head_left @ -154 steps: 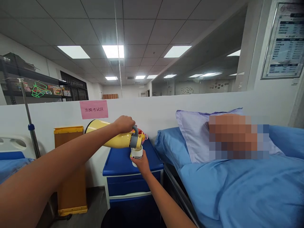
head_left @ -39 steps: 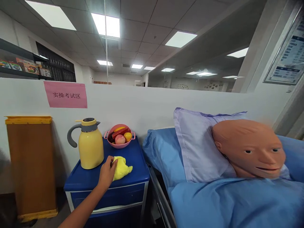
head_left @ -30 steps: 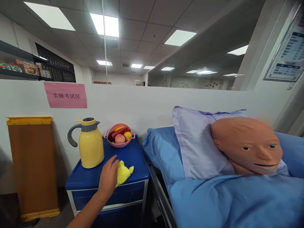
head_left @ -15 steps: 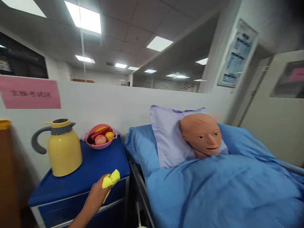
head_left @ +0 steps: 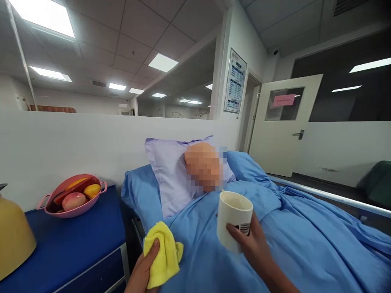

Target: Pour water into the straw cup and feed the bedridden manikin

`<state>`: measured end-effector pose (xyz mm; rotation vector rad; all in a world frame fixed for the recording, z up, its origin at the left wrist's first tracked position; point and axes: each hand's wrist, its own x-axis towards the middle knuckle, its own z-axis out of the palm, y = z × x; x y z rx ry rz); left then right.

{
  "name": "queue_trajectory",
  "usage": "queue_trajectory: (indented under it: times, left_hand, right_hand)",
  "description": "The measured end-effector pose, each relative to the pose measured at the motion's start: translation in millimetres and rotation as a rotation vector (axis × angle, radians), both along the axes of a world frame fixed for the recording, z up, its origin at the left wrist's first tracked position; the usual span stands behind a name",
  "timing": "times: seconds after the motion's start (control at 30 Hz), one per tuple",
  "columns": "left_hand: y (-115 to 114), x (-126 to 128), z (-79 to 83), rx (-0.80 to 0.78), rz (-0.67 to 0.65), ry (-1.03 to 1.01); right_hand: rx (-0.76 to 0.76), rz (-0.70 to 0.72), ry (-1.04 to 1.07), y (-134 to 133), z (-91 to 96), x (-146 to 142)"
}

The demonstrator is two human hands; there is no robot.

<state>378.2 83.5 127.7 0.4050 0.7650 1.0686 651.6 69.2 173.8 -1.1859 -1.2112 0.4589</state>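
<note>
My right hand (head_left: 252,244) grips a white cup (head_left: 233,219) upright above the blue blanket (head_left: 305,248), just below the training manikin's head (head_left: 203,167). My left hand (head_left: 143,270) is closed on a folded yellow cloth (head_left: 161,254) at the near edge of the bed. The manikin lies on a lilac pillow (head_left: 166,171), covered to the neck.
A blue bedside cabinet (head_left: 76,240) at the left carries a pink bowl of fruit (head_left: 71,199) and a yellow thermos jug (head_left: 14,236) at the frame's edge. A bed rail (head_left: 330,195) runs along the far side. A white door (head_left: 282,126) stands behind.
The view has swung right from the cabinet to the bed. My left hand lifted the yellow cloth off the cabinet and carried it over. My right hand with the cup has come into view.
</note>
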Motion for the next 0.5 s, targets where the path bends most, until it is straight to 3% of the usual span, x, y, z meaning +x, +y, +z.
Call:
queue_trajectory:
  times: [0.2, 0.37, 0.5]
  left_hand:
    - [23.0, 57.4, -10.5, 0.007, -0.054, -0.036]
    - [37.4, 93.4, 3.7, -0.022, 0.050, -0.128]
    - [48.5, 117.9, 17.7, 0.043, 0.076, -0.241]
  right_hand:
    - [-0.001, -0.143, -0.038, 41.2, -0.7, 38.8]
    - [-0.027, -0.124, -0.041, 65.4, -4.1, 57.0]
    - [-0.036, -0.096, -0.033, 75.9, -9.0, 65.7]
